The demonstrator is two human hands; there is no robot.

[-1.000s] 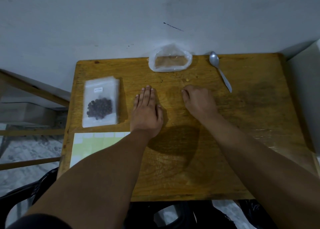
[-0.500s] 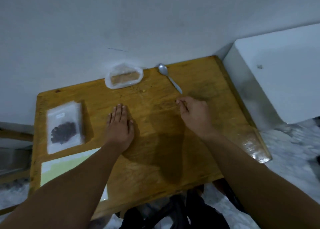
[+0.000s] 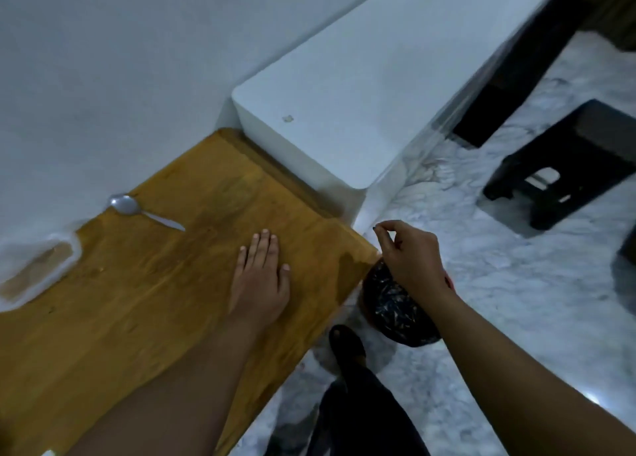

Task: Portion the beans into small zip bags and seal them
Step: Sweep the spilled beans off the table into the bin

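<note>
left hand [image 3: 260, 273] flat, released on surface [image 3: 144, 304] | right hand [image 3: 409, 256] pinching a tiny dark speck over black-lined bin [image 3: 392, 311] | clear bag [image 3: 34, 273] holds brown contents

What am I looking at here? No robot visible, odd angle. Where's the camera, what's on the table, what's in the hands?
There is no machine: a person works with bare hands, and the single wide-angle camera sits on their head, looking forward and down. That explains the tilted, bent look.

The left hand lies flat, palm down, on the wooden table. The right hand is off the table's edge, above a dark bin on the floor, with finger and thumb pinched on something tiny and dark; it is too small to name.

On the table are a metal spoon near the wall and, at the left edge of the picture, a blurred clear bag with something brown inside. A white block stands beside the table.
</note>
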